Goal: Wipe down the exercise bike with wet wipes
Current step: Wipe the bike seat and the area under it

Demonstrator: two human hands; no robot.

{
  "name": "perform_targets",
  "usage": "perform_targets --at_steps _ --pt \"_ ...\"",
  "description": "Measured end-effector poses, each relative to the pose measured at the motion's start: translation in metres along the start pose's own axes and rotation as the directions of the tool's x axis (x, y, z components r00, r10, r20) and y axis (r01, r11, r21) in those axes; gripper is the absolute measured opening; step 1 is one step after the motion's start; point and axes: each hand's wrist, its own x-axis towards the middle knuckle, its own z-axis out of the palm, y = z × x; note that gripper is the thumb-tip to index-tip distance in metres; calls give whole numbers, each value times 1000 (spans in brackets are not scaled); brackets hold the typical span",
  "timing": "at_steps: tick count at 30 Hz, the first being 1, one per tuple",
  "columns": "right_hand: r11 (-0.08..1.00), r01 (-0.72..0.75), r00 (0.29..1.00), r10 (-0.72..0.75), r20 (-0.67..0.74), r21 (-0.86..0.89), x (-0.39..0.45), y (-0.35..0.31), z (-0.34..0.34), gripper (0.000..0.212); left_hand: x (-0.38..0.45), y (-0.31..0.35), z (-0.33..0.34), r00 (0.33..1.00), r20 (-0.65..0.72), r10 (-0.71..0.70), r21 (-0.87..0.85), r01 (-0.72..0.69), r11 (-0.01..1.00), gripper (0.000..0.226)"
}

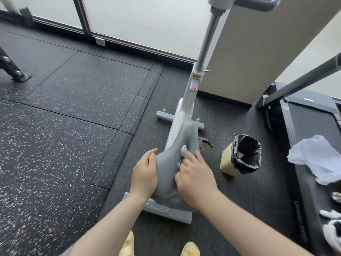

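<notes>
Floor (70, 111): dark speckled rubber mats, seams visible, bounded at the far edge by a frosted window (147, 21) in a dark frame.

Treadmill (311, 137): seen along the right edge of the floor, its upright bar crossing the upper right corner. A crumpled white cloth (317, 159) is draped over its near side rail.

Exercise bike (186, 115): white frame, stood at the floor's centre, post rising toward a grey handlebar (258, 3) at the top edge. Grey cross feet are noted front and rear. A pale wall panel (258, 52) stands close behind the post, to its right.

Bin (241, 156): yellowish, lined with a black bag, set on the floor between bike and treadmill, near the saddle but apart from it.

Saddle (169, 174): grey, padded, nose pointing away from the camera; much of its rear is covered by the hands.

Left hand (145, 174): curled over the saddle's left flank, gripping it.

Right hand (195, 180): pressed on the saddle's right half, fingers closed over a wet wipe (183, 151), of which only a white bunch shows past the fingertips.

Yellow slippers (190, 249) are visible at the bottom edge.
</notes>
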Motion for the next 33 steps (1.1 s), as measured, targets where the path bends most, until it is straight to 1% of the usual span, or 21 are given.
perform_targets --at_steps 1,2,4,6,7,8,9,11,12,15,17,18,19,21,22,24,25,27,30,32,33 --pt "998 38 991 -33 129 -43 7 2 -10 64 0 0 0 1000 0 -1 10 1 1000 32" --pt "996 65 981 -53 184 -57 14 8 -17 63 0 1 0 1000 3 -2 20 2 1000 31" --pt "997 70 954 -56 294 -37 25 18 -26 57 -1 1 -1 1000 7 -8 28 7 1000 31" --pt "995 88 942 -72 329 -36 29 19 -28 55 -1 2 -1 1000 4 -10 19 10 1000 32" --pt "997 69 950 -58 306 -25 26 16 -26 53 -2 2 -1 1000 2 -14 20 14 1000 32" --pt "999 42 975 -37 219 -20 20 11 -19 52 -2 2 -2 1000 3 -17 26 17 1000 32" --pt "1000 -2 996 4 93 -17 14 5 -14 50 -2 1 -2 1000 2 -17 31 17 999 31" --pt "996 -77 992 81 -99 45 1 -1 1 46 -1 1 -2 1000 5 -10 36 10 999 31" --pt "993 -83 981 96 -171 83 -3 -1 11 43 -1 2 -2 1000 3 -8 36 8 999 30" --pt "968 -83 956 144 -255 237 -16 -6 24 31 -2 2 -1 1000 -2 -2 50 2 999 30" --pt "954 -55 942 147 -302 294 -33 -12 25 37 -3 3 -1 1000 -9 28 113 -27 993 31" --pt "941 -23 935 140 -326 338 -45 -14 27 40 -3 4 -2 995 -13 95 179 -91 980 34" --pt "922 10 928 136 -347 388 -57 -17 31 42 -2 6 -2 981 4 196 250 -190 949 38" --pt "892 79 904 123 -409 444 -78 -18 43 41 -1 8 0 911 146 387 361 -413 836 45" --pt "887 104 886 123 -447 450 -85 -16 52 40 0 8 1 867 230 441 392 -498 774 47" --pt "872 135 870 123 -478 470 -95 -10 63 39 2 9 0 804 353 479 405 -593 696 47" --pt "866 141 867 126 -482 480 -97 -6 66 40 2 9 -1 784 384 488 397 -617 679 47" --pt "837 134 864 163 -476 530 -99 2 69 41 -2 7 -5 762 396 512 371 -643 670 46" --pt "729 88 877 266 -400 678 -88 14 66 42 -16 -2 -10 779 340 526 369 -625 688 46" --pt "654 24 892 328 -312 756 -73 17 58 45 -24 -9 -11 798 295 526 370 -603 707 47" --pt "609 -12 886 375 -274 793 -65 17 54 47 -25 -11 -11 800 285 529 367 -600 710 47"
